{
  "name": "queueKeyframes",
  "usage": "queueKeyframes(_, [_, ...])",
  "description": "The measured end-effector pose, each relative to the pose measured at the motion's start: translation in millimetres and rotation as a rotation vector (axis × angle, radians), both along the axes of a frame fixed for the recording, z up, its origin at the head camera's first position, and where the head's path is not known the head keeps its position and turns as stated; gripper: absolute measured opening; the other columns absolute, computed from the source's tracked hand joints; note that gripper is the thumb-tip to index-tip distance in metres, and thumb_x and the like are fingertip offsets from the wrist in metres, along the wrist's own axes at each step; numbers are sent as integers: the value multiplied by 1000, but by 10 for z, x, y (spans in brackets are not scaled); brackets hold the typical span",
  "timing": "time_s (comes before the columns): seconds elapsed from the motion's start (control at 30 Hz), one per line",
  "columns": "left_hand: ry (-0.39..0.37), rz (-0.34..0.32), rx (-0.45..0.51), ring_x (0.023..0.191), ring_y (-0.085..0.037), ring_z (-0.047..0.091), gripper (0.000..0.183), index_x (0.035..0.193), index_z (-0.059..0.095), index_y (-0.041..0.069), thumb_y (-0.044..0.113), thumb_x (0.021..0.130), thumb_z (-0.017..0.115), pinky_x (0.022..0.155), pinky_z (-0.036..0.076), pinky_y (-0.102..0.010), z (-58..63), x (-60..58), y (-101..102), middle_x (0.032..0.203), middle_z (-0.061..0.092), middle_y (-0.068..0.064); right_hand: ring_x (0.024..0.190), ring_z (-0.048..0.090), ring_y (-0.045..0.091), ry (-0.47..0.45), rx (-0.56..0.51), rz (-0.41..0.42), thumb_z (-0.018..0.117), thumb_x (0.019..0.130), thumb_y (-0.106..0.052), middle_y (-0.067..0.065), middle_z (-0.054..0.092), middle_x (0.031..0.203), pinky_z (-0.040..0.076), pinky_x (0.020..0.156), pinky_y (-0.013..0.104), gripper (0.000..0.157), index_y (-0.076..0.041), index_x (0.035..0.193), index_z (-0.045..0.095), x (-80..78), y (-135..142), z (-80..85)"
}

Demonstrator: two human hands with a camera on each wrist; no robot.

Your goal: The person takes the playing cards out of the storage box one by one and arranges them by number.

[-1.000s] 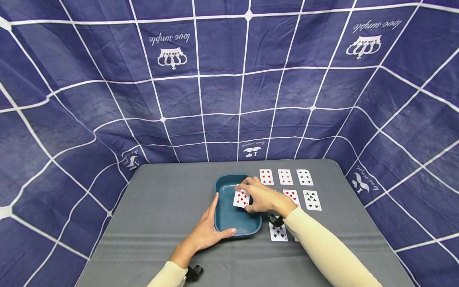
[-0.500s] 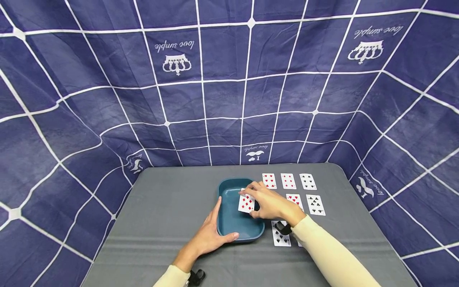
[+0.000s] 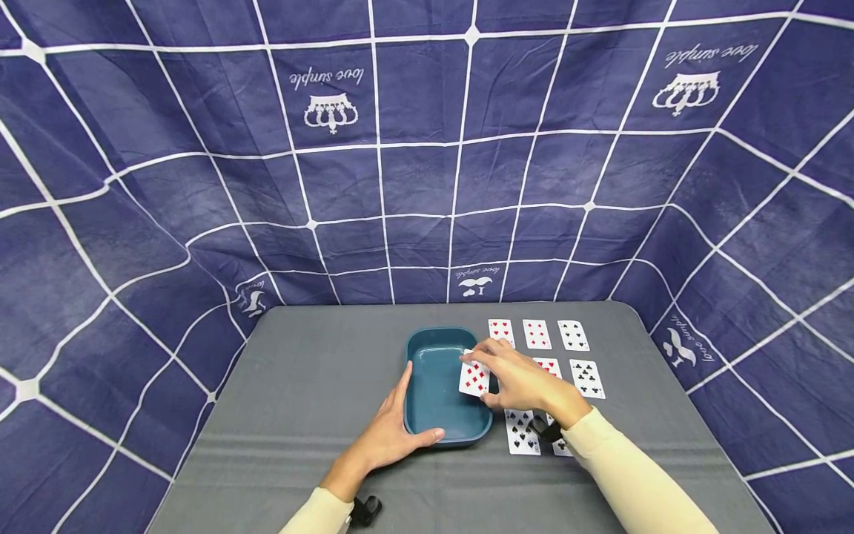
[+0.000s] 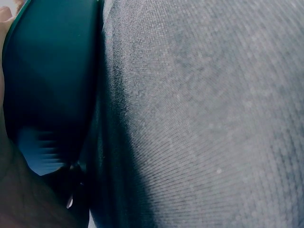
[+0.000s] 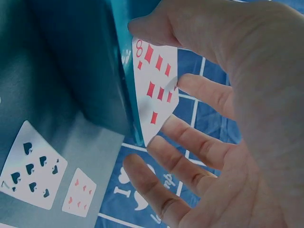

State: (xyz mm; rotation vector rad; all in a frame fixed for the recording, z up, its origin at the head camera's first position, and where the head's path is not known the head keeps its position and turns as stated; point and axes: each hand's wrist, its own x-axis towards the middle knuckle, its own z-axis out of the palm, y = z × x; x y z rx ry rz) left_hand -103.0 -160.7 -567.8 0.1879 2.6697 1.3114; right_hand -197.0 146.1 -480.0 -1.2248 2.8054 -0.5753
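Observation:
A dark teal rectangular tray [image 3: 437, 415] stands on the grey cloth. My left hand [image 3: 387, 432] rests along its left wall with straight fingers, the thumb over the near rim. The left wrist view catches the outer wall of the tray [image 4: 52, 71] close beside that hand. Over the tray's right side, my right hand [image 3: 517, 377] pinches a playing card, the eight of diamonds [image 3: 474, 377], by its edges. In the right wrist view the thumb is at one corner of the card [image 5: 154, 85] and fingertips are at its other edges.
Face-up cards lie in rows right of the tray, among them a red heart card [image 3: 500, 330], a diamond card [image 3: 537, 334], a club card [image 3: 587, 379] and a spade card [image 3: 523, 434]. The right forearm overlaps some of them. Blue checked cloth [image 3: 420, 185] hangs behind the table.
My right hand has moved right with the eight of diamonds, from over the tray's middle to near its right wall. The left hand stays at the tray.

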Motion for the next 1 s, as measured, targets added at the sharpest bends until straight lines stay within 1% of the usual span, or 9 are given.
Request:
queueKeyframes(0.2, [7, 2, -6, 175, -54, 34, 142, 190, 2, 36, 68, 89, 96, 131, 39, -82, 1, 3, 5, 194, 27, -17, 136, 65, 32, 13, 7, -6, 95, 89, -17, 9, 68, 149, 64, 108, 54, 74, -16, 159, 71, 44, 93, -12])
queueKeyframes(0.4, [14, 5, -13, 175, -54, 34, 142, 190, 2, 36, 68, 88, 96, 131, 39, -82, -10, -1, 8, 194, 26, -18, 140, 63, 32, 17, -5, -16, 95, 88, -16, 9, 68, 150, 64, 106, 53, 74, -16, 158, 72, 71, 176, -43])
queueKeyframes(0.53, [13, 7, -15, 175, -54, 34, 142, 190, 2, 36, 69, 89, 96, 131, 39, -82, -13, 2, 11, 195, 25, -16, 142, 63, 32, 14, 4, -35, 95, 88, -18, 8, 68, 152, 66, 101, 50, 73, -19, 158, 72, 92, 235, -56])
queueKeyframes(0.7, [17, 5, -17, 175, -54, 34, 141, 190, 3, 36, 68, 88, 96, 131, 40, -82, -23, 8, 19, 194, 26, -16, 138, 64, 31, 6, 12, -42, 96, 88, -17, 8, 67, 154, 66, 97, 48, 73, -19, 157, 72, 118, 316, -73])
queueKeyframes(0.77, [18, 5, -21, 175, -55, 34, 141, 190, 3, 36, 69, 88, 96, 131, 39, -82, -25, 7, 21, 194, 26, -16, 138, 64, 32, 5, 13, -44, 97, 88, -16, 8, 67, 155, 66, 99, 50, 74, -18, 157, 72, 128, 342, -76])
queueKeyframes(0.9, [18, 6, -25, 175, -56, 33, 141, 190, 3, 36, 69, 89, 96, 131, 39, -82, -17, 4, 21, 194, 26, -19, 137, 64, 32, -7, 14, -65, 97, 87, -16, 7, 67, 154, 66, 98, 51, 75, -20, 158, 72, 148, 392, -67])
queueKeyframes(1.0, [17, 6, -22, 175, -56, 33, 141, 190, 3, 36, 69, 89, 96, 131, 39, -82, -6, 3, 20, 194, 25, -20, 135, 65, 31, -8, -1, -63, 98, 86, -15, 6, 68, 152, 65, 98, 51, 76, -18, 157, 72, 155, 437, -68])
